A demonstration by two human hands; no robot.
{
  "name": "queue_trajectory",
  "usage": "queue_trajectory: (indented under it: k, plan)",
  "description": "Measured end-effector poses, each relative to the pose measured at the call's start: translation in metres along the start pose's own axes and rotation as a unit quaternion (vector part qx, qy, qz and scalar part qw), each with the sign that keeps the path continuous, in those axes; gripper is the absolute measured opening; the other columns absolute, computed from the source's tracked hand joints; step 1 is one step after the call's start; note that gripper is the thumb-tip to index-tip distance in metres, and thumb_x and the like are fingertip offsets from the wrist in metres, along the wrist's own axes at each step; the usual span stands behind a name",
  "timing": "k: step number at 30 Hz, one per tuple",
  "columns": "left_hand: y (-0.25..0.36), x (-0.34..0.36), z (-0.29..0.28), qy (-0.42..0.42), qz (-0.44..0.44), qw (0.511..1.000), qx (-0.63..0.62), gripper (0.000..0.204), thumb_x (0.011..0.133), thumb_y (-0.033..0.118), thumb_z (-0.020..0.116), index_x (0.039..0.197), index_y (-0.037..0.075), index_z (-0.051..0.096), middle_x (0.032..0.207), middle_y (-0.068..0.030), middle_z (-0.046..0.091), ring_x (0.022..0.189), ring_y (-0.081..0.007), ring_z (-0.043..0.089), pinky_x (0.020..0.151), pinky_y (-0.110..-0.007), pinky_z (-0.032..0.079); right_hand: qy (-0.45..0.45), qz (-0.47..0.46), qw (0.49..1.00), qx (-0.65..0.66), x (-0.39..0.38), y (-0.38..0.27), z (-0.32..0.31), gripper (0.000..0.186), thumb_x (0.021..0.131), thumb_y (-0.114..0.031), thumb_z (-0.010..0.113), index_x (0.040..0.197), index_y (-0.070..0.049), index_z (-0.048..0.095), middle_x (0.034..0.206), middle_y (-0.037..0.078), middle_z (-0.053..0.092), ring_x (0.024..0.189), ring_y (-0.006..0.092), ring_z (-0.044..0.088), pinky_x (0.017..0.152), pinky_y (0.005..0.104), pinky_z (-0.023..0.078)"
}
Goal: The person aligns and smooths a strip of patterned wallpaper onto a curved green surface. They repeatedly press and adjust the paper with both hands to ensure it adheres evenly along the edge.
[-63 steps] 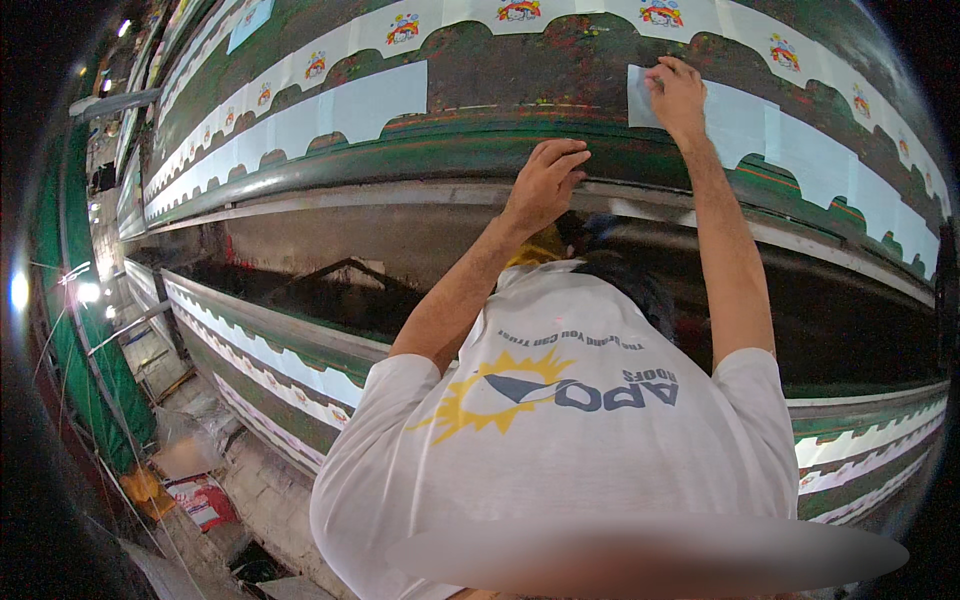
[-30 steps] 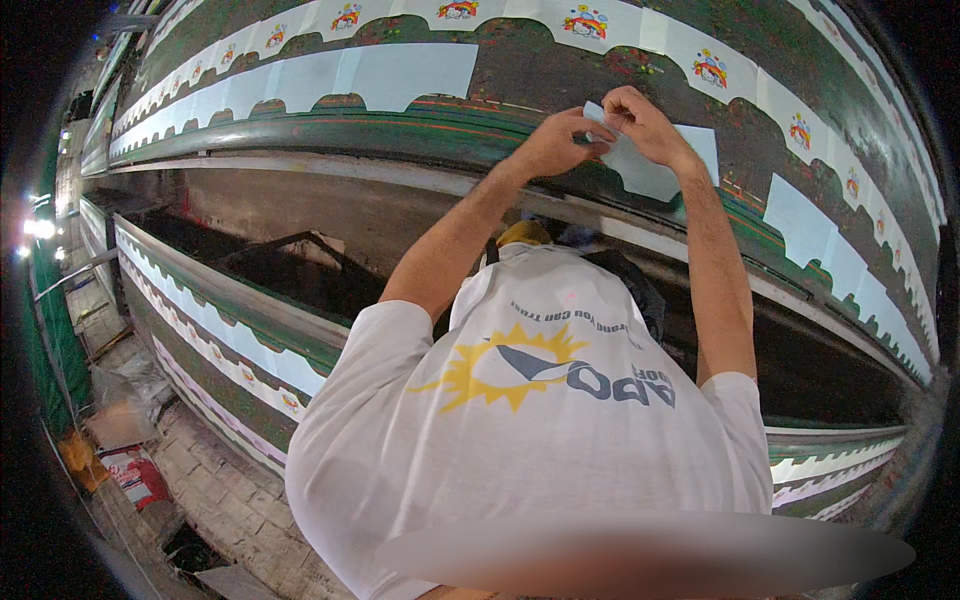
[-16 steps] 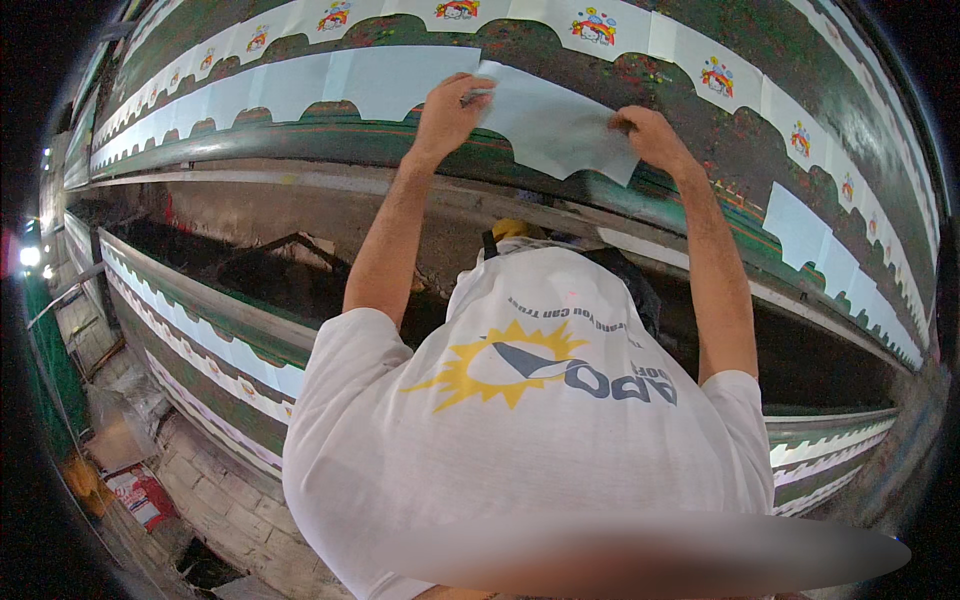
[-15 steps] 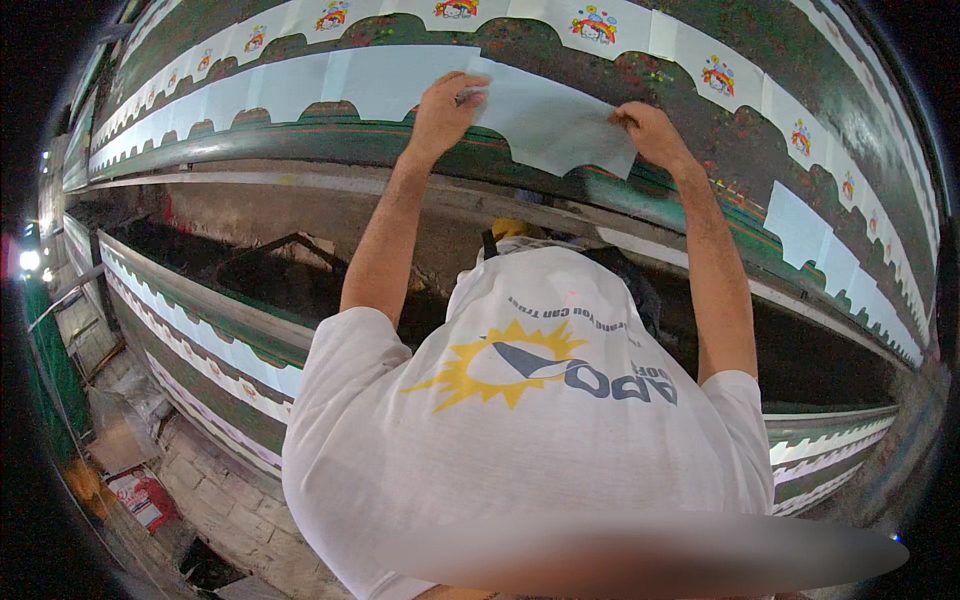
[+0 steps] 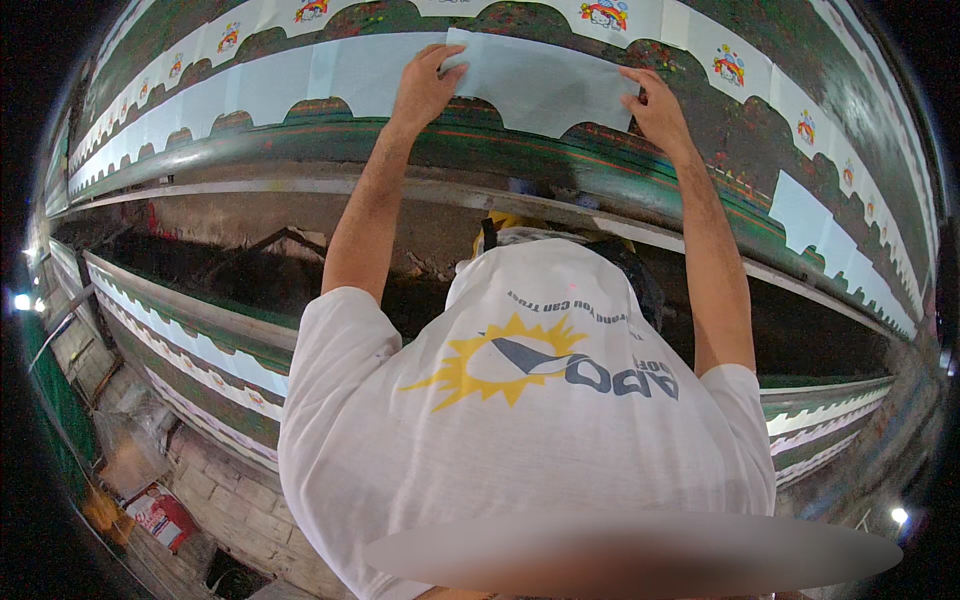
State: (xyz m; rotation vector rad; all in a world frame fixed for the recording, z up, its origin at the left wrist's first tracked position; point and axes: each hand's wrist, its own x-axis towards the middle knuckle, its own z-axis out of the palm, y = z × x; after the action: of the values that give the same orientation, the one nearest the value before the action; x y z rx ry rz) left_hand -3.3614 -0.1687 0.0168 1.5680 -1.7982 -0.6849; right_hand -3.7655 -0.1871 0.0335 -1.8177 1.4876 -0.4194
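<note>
A pale, scallop-edged sheet (image 5: 535, 80) lies along the green, speckled board (image 5: 700, 170) at the top, against the end of a similar strip (image 5: 270, 90). My left hand (image 5: 430, 85) holds the sheet's left end, fingers curled at the seam. At the opposite end my right hand (image 5: 650, 105) grips the edge between bent fingers and thumb. Just above runs a white strip (image 5: 680, 30) printed with small colourful cartoon pictures. Another pale strip (image 5: 800, 220) lies further right, separated from the held sheet by bare green board.
Below the board is a long dark gap with a metal rail (image 5: 170, 190). Lower racks (image 5: 180, 340) bear similar strips. A tiled floor (image 5: 240, 500) shows at lower left with plastic scraps, a red-and-white sack (image 5: 160, 515), green netting (image 5: 65, 420) and bright lamps.
The sheet was lifted at the right, carried leftward and spread against the left strip's end. Both hands moved apart to its two ends and have shifted slightly up and left since half a second ago.
</note>
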Motion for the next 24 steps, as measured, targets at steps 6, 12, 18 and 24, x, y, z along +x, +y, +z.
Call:
queue_trajectory:
  k: [6, 12, 18, 24]
  plan:
    - [0.000, 0.005, -0.001, -0.004, 0.018, 1.000, 0.020, 0.033, 0.096, 0.017, 0.074, 0.127, 0.005, 0.071, 0.127, -0.0167, 0.069, 0.109, -0.0342, 0.069, 0.090, -0.041, 0.058, 0.022, -0.045, 0.995, -0.085, 0.005, 0.009, 0.005, 0.047, 0.100, -0.016, 0.066, 0.147, -0.014, 0.059, 0.144, 0.010, 0.058, 0.125, 0.0281, 0.060, 0.107, 0.0391, 0.049]
    - [0.000, 0.003, 0.004, 0.000, -0.005, 0.999, 0.037, 0.036, 0.094, 0.020, 0.077, 0.127, 0.006, 0.070, 0.132, -0.0191, 0.063, 0.110, -0.0379, 0.066, 0.091, -0.043, 0.056, 0.038, -0.041, 0.997, -0.054, 0.007, 0.012, 0.009, 0.045, 0.102, -0.018, 0.062, 0.147, -0.014, 0.058, 0.142, 0.012, 0.058, 0.130, 0.0292, 0.058, 0.112, 0.0403, 0.046]
    - [0.004, 0.003, 0.023, 0.044, 0.094, 0.974, 0.203, 0.043, 0.099, 0.030, 0.071, 0.134, 0.006, 0.066, 0.153, -0.0182, 0.047, 0.133, -0.0419, 0.053, 0.109, -0.053, 0.046, 0.007, -0.033, 0.999, 0.014, 0.008, 0.012, 0.006, 0.047, 0.099, -0.017, 0.063, 0.145, -0.011, 0.059, 0.144, 0.016, 0.056, 0.134, 0.0365, 0.055, 0.115, 0.0441, 0.044]
    - [0.008, 0.019, 0.055, 0.013, 0.144, 0.915, 0.376, 0.070, 0.106, 0.060, 0.045, 0.159, 0.013, 0.046, 0.171, -0.0154, 0.028, 0.157, -0.0418, 0.024, 0.125, -0.066, 0.018, -0.012, -0.070, 0.996, 0.048, -0.004, 0.017, -0.003, 0.048, 0.101, -0.015, 0.068, 0.148, -0.012, 0.057, 0.145, 0.014, 0.052, 0.109, 0.0232, 0.064, 0.093, 0.0356, 0.056]
